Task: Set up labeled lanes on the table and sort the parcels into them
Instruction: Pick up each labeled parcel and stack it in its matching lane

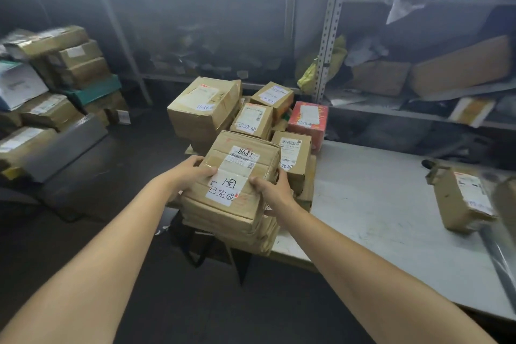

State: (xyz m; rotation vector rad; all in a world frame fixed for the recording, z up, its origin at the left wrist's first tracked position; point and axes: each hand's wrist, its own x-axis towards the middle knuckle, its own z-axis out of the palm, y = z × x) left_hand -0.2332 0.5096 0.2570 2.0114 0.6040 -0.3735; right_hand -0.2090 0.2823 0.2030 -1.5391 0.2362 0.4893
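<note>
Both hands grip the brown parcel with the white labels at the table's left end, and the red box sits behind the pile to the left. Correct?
Not quite. The red box sits behind the pile to the right, as the head view shows. Left hand and right hand do grip the labelled brown parcel.

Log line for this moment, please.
left hand: on box | right hand: on box | box: atop pile, table left end

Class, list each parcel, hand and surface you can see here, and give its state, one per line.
Left hand: gripping the held parcel's left side.
Right hand: gripping its right side.
Held parcel: taped shut, labelled, between both hands.
Red parcel: labelled, in the cluster behind.
Lone parcel: lying apart at the right.
Table: white, scuffed.
</note>
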